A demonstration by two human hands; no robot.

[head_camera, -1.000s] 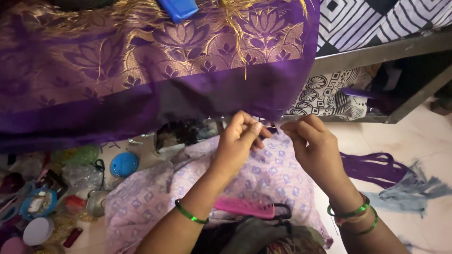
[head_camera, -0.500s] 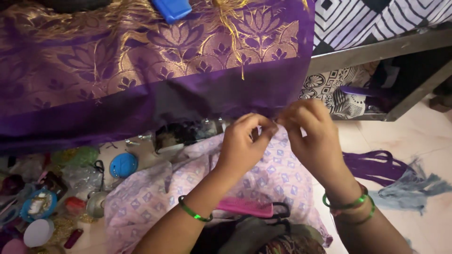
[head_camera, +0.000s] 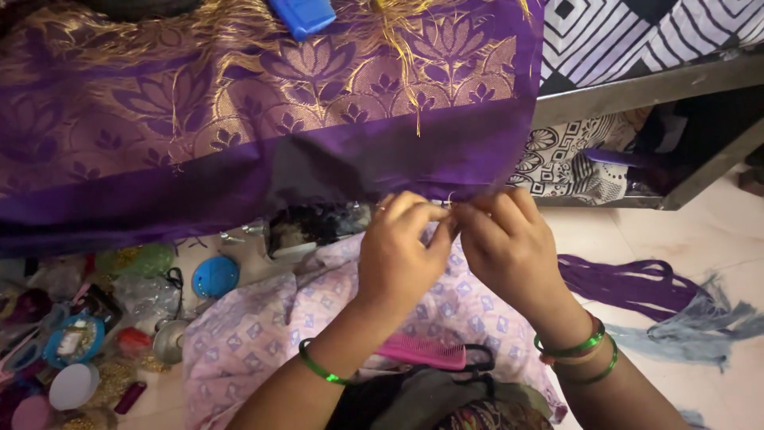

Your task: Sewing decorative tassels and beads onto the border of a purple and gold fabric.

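Cloth: a big purple cloth [head_camera: 239, 135] hangs down over the edge of a raised top and fills the upper half of the view. It is shiny, with gold flowers and leaves woven in. Loose gold threads [head_camera: 398, 56] trail over it. A plain dark purple band runs along its bottom edge.

Where the cloth is: its lower edge hangs just above the person's lap, and the two hands meet right at that edge.

Left hand: the left hand [head_camera: 398, 251] is closed, with the thumb and fingers pinched on the bottom edge of the cloth. A green bangle [head_camera: 318, 368] is on that arm.

Right hand: the right hand [head_camera: 505, 247] is closed too, pinching the same spot on the edge. The two hands touch each other. Something thin and pale shows between the fingertips, too small to tell what it is. Green bangles [head_camera: 577, 354] sit on that wrist.

On the cloth: a blue plastic thing [head_camera: 302, 14] lies at the top.

Lap: a light purple printed cloth [head_camera: 263, 318] covers the lap, and a pink comb [head_camera: 426, 352] lies on it.

Floor, left: a round blue lid [head_camera: 215, 276], small boxes and shiny bits lie close together.

Floor, right: a bunch of purple threads [head_camera: 629, 283] lies on the pale floor, well apart from the hands.
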